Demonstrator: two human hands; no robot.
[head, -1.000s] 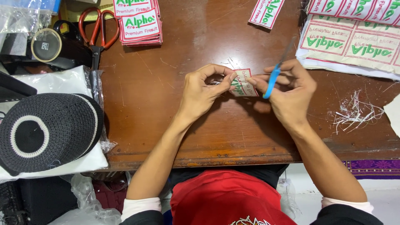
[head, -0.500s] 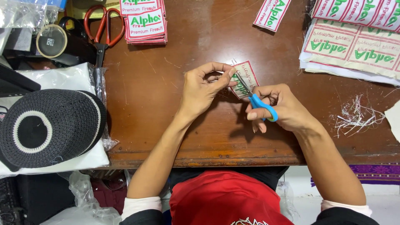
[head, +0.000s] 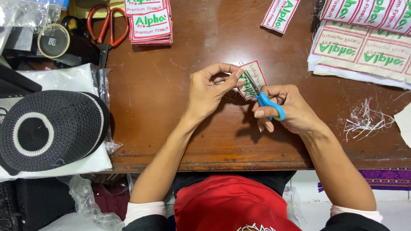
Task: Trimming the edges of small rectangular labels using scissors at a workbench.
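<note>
Left hand (head: 209, 87) pinched a small woven label (head: 252, 79) between thumb and fingertips, holding it just above the wooden table (head: 180, 124). Right hand (head: 284, 109) gripped blue-handled scissors (head: 264, 97), fingers curled through the loops, blades slightly apart and touching the label's lower edge. Label was white with a red border and green lettering, tilted, at the table's middle, between both hands.

Relative to the label: a stack of matching labels (head: 150, 23) sat well up-left, red-handled scissors (head: 105, 28) just left of that stack. One loose label (head: 280, 13) lay above it near the table's far edge. Uncut sheets of labels (head: 364, 47) lay up-right, overlapping. White thread scraps (head: 364, 119) lay right of it, beyond the right hand. A tape roll (head: 53, 40) sat far up-left. A black knitted cap with a white ring (head: 47, 128) rested far left on a white bagged bundle (head: 64, 81), at the table's left edge. Person's red shirt (head: 231, 205) showed below the table's near edge.
</note>
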